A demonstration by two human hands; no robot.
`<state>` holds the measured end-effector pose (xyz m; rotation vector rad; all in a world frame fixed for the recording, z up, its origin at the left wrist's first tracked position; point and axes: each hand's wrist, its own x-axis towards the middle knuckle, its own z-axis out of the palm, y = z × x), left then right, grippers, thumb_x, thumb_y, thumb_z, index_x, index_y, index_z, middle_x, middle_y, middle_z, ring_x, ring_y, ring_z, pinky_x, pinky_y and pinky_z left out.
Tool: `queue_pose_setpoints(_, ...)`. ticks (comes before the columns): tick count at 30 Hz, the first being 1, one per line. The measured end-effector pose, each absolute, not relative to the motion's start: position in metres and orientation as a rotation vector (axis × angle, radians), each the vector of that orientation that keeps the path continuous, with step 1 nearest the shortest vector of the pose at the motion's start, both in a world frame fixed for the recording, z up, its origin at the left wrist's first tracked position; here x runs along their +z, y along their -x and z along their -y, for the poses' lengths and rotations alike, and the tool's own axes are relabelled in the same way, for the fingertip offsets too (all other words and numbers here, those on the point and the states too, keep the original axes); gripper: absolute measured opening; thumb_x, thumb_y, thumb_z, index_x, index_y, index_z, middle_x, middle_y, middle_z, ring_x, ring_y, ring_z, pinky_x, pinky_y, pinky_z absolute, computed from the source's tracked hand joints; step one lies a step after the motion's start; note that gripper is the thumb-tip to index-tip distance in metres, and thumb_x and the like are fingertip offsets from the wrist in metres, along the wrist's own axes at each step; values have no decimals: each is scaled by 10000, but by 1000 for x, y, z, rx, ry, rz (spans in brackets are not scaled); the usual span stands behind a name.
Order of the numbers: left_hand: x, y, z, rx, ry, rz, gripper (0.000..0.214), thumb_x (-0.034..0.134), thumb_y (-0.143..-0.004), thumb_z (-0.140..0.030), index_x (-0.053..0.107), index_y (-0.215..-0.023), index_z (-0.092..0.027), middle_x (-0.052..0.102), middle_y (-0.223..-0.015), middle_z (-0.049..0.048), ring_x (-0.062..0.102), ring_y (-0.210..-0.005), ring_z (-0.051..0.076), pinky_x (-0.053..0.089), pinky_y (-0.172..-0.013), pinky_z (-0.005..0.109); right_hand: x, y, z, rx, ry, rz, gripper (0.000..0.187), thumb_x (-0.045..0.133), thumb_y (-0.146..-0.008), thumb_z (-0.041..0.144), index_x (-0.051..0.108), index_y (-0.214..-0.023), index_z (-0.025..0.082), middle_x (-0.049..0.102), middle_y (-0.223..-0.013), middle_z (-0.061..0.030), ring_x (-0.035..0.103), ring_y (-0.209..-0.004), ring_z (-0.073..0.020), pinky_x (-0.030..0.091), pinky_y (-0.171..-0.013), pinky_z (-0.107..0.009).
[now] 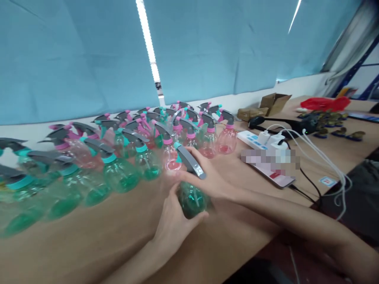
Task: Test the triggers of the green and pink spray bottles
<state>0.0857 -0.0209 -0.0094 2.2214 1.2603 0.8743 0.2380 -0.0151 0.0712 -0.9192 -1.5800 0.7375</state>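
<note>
Between my hands is a green spray bottle (pixel 192 199) with a grey trigger head and a teal nozzle. My left hand (pixel 174 217) wraps round the lower body of the bottle, thumb along its near side. Over the neck, just under the grey head, my right hand (pixel 207 177) is closed, and its fingers hide the collar. The bottle is roughly upright, slightly tilted. Close behind it stands a pink spray bottle (pixel 172 156), and to the left a green spray bottle (pixel 148 163) with a teal collar.
Several more green and pink spray bottles (pixel 120 173) fill the left and back of the table (pixel 118 232). On the right are a power strip (pixel 251 140), a phone (pixel 266 167), white cables (pixel 322 157), a cardboard box (pixel 274 103) and a red bag (pixel 325 104).
</note>
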Motion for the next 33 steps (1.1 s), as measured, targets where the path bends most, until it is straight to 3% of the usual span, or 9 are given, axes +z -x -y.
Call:
queue_pose_setpoints(4, -6, -104, 15, 858, -2221, -1280, 886, 758, -657, -503, 261, -1325, -201, 481, -1305, 179, 474, -1203, 411, 422, -918, 575, 66, -247, 2, 664, 889, 1538, 232, 639, -807, 364, 531, -954, 222, 537, -789, 49, 521, -718, -112, 404, -681, -279)
queue_pose_setpoints(9, -10, -101, 9, 865, -2260, -1285, 903, 755, -672, -524, 232, -1334, -204, 470, -1316, 193, 464, -1208, 425, 421, -910, 596, 65, -250, -13, 636, 887, 1579, 148, 593, -818, 321, 513, -859, 203, 522, -763, 46, 491, -709, -112, 394, -680, -282)
queue_pose_setpoints(13, -11, -85, 3, 835, -2375, -1172, 806, 710, -767, -427, 198, -1359, -239, 432, -1370, 176, 444, -1253, 378, 412, -954, 566, 66, -250, -26, 685, 781, 1657, 63, 554, -809, 229, 527, -859, 201, 542, -779, 47, 495, -708, -102, 402, -682, -271)
queue_pose_setpoints(18, -9, -55, 0, 743, -2615, -1149, 745, 675, -811, -389, 211, -1379, -256, 512, -1321, 166, 501, -1214, 370, 446, -941, 538, 66, -246, -38, 782, 689, 1721, 74, 565, -807, 219, 545, -877, 205, 532, -747, 55, 477, -666, -88, 402, -611, -238)
queue_pose_setpoints(26, -16, -19, -2, 568, -2866, -1073, 642, 542, -898, -325, 219, -1448, -250, 469, -1409, 123, 484, -1251, 304, 434, -991, 472, 80, -248, -28, 818, 827, 1809, 120, 536, -814, 219, 423, -781, 244, 400, -653, 56, 397, -566, -101, 369, -536, -245)
queue_pose_setpoints(33, -18, -19, -2, 558, -2919, -1029, 654, 570, -871, -315, 283, -1451, -222, 458, -1422, 112, 461, -1271, 305, 430, -1002, 470, 74, -251, -31, 802, 791, 1859, 113, 552, -830, 193, 446, -821, 230, 446, -697, 64, 401, -596, -90, 350, -543, -233)
